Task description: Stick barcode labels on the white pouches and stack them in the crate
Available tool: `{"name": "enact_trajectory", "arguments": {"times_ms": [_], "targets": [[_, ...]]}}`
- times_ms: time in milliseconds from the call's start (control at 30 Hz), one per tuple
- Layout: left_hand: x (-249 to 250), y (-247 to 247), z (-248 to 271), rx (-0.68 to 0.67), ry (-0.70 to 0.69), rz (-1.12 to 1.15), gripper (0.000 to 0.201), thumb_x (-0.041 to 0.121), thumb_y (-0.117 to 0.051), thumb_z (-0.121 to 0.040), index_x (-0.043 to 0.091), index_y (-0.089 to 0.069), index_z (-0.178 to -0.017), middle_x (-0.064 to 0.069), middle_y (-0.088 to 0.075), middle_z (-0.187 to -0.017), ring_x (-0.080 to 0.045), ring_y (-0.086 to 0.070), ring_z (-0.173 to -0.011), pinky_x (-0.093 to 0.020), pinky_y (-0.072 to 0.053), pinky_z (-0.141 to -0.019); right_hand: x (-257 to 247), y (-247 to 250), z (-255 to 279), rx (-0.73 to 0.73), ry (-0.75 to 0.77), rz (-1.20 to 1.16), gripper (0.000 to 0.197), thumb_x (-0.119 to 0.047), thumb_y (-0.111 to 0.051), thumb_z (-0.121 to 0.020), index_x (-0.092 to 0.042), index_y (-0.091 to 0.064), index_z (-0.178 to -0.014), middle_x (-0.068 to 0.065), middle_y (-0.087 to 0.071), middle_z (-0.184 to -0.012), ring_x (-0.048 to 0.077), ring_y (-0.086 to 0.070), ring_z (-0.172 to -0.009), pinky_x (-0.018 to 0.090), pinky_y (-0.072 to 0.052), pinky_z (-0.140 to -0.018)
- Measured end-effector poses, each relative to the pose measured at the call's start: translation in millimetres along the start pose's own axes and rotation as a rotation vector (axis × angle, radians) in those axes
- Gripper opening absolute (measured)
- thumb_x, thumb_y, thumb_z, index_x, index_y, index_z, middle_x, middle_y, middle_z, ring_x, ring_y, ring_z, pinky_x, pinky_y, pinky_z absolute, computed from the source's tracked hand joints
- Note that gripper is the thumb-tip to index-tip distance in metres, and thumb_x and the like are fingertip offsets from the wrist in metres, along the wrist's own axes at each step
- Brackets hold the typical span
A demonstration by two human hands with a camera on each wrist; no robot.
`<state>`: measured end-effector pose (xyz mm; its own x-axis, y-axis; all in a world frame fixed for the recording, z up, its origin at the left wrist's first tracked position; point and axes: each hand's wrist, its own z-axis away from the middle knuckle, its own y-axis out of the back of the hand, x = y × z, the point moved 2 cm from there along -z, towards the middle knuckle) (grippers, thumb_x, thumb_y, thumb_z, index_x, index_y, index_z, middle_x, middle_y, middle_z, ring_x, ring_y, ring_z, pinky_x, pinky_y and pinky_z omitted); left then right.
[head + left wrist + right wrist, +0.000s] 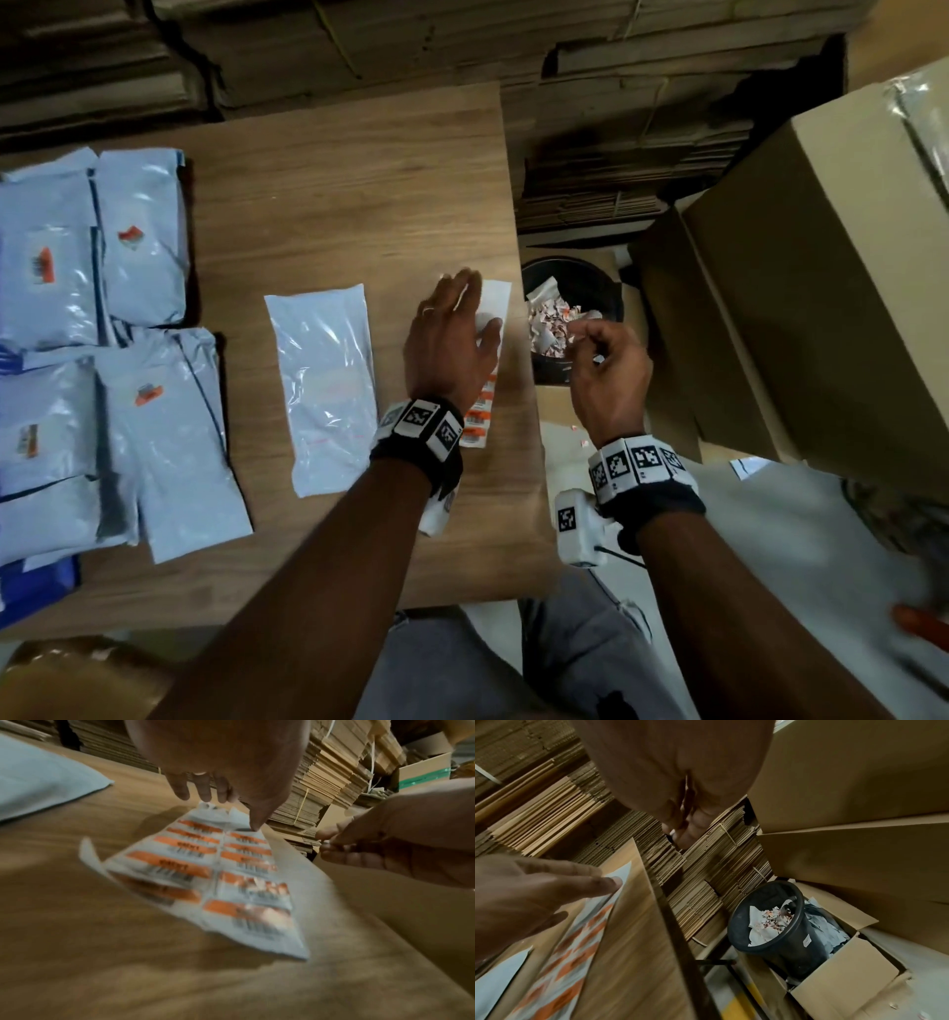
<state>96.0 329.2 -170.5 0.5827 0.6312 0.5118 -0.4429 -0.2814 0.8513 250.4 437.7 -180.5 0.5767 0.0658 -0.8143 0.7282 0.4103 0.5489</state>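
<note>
On the left of the worktop (334, 169) lie labelled pouches (138, 231), and one bare white pouch (323, 380) waits just beside the left hand (452, 339). It looks thin, soft and slippery, so grab it by an edge. That hand is spread flat, pressing the label sheet (205, 874), which is light and bendy. Over the black bin (575, 318), the right hand (606, 370) has its fingertips pinched together, maybe on a peeled label, but it is too small to tell.

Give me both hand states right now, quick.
Left hand: open, straight fingers pressing the label sheet to the table.
Right hand: fingers curled in a pinch beside the bin; contents too small to tell.
</note>
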Motion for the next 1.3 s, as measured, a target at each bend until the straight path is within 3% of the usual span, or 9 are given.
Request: {"name": "enact_trajectory", "arguments": {"times_ms": [100,267,433,633,800,867,1033,1133,1300], "targets": [[2,-6,4,0.032,0.006,-0.035,0.049,0.029,-0.063,-0.097,0.007,-0.056,-0.14,-0.009,-0.051,-0.151,-0.032,-0.048,-0.138,-0.053,-0.046,-0.107,6,7,-7,-0.032,-0.005,0.032,0.027,0.0,-0.053,-0.096,-0.013,-0.074,-0.109,0.005,-0.065,-0.12,0.011,-0.061,-0.108,0.02,-0.05,-0.093],[5,-11,7,0.095,-0.027,-0.047,0.036,0.02,-0.069,-0.093,-0.001,-0.065,-0.122,-0.019,-0.056,-0.143,-0.041,-0.053,-0.132,-0.06,-0.051,-0.099,17,15,-21,-0.013,-0.021,0.019,0.018,-0.009,-0.063,-0.096,-0.017,-0.076,-0.106,-0.007,-0.062,-0.111,0.01,-0.064,-0.104,0.034,-0.058,-0.094],[2,-16,10,0.112,0.031,0.005,0.044,0.024,-0.066,-0.096,0.004,-0.059,-0.135,-0.014,-0.051,-0.15,-0.036,-0.048,-0.138,-0.059,-0.048,-0.103,19,19,-33,0.023,-0.086,-0.05,0.014,-0.02,-0.06,-0.101,-0.02,-0.073,-0.107,-0.003,-0.069,-0.11,0.006,-0.066,-0.1,0.011,-0.055,-0.082],[-6,-21,8,0.04,0.089,0.043,0.057,0.032,-0.058,-0.1,0.01,-0.045,-0.151,-0.003,-0.039,-0.16,-0.023,-0.033,-0.149,-0.054,-0.04,-0.113,27,20,-46,0.054,-0.127,-0.01,0.025,-0.014,-0.058,-0.099,-0.029,-0.075,-0.109,-0.002,-0.073,-0.114,0.012,-0.071,-0.102,0.034,-0.062,-0.087],[-11,-23,7,0.011,0.111,0.045,0.059,0.038,-0.053,-0.101,0.015,-0.04,-0.154,-0.002,-0.034,-0.162,-0.019,-0.027,-0.151,-0.052,-0.04,-0.114,23,19,-54,0.029,-0.149,0.003,0.025,-0.006,-0.055,-0.099,-0.014,-0.075,-0.112,-0.005,-0.069,-0.107,0.011,-0.067,-0.099,-0.001,-0.048,-0.074],[-11,-24,8,0.021,0.105,0.058,0.059,0.037,-0.054,-0.101,0.013,-0.041,-0.153,-0.004,-0.035,-0.162,-0.019,-0.027,-0.151,-0.052,-0.038,-0.115,24,17,-57,0.021,-0.152,-0.028,0.028,-0.003,-0.051,-0.099,-0.011,-0.074,-0.113,-0.002,-0.067,-0.107,0.012,-0.065,-0.1,-0.005,-0.043,-0.07],[-11,-25,9,0.05,0.1,0.078,0.058,0.035,-0.056,-0.1,0.012,-0.043,-0.152,-0.006,-0.037,-0.161,-0.019,-0.028,-0.151,-0.052,-0.04,-0.114,22,14,-61,0.038,-0.083,-0.047,0.018,-0.012,-0.064,-0.096,-0.012,-0.072,-0.112,-0.012,-0.065,-0.094,-0.005,-0.06,-0.081,0.004,-0.051,-0.071],[-13,-27,9,0.067,0.089,0.078,0.059,0.037,-0.053,-0.1,0.011,-0.044,-0.152,-0.007,-0.038,-0.16,-0.018,-0.028,-0.151,-0.05,-0.041,-0.114,24,14,-65,0.084,-0.029,-0.026,0.017,-0.011,-0.062,-0.097,-0.016,-0.073,-0.109,-0.008,-0.07,-0.102,-0.002,-0.065,-0.092,0.019,-0.058,-0.083],[-13,-29,9,0.077,0.078,0.077,0.059,0.038,-0.052,-0.1,0.011,-0.043,-0.152,-0.006,-0.038,-0.16,-0.018,-0.027,-0.151,-0.052,-0.04,-0.114,29,13,-72,0.098,-0.069,-0.105,0.023,-0.008,-0.052,-0.102,-0.017,-0.069,-0.116,-0.003,-0.073,-0.108,0.002,-0.071,-0.096,0.015,-0.056,-0.085]]}}
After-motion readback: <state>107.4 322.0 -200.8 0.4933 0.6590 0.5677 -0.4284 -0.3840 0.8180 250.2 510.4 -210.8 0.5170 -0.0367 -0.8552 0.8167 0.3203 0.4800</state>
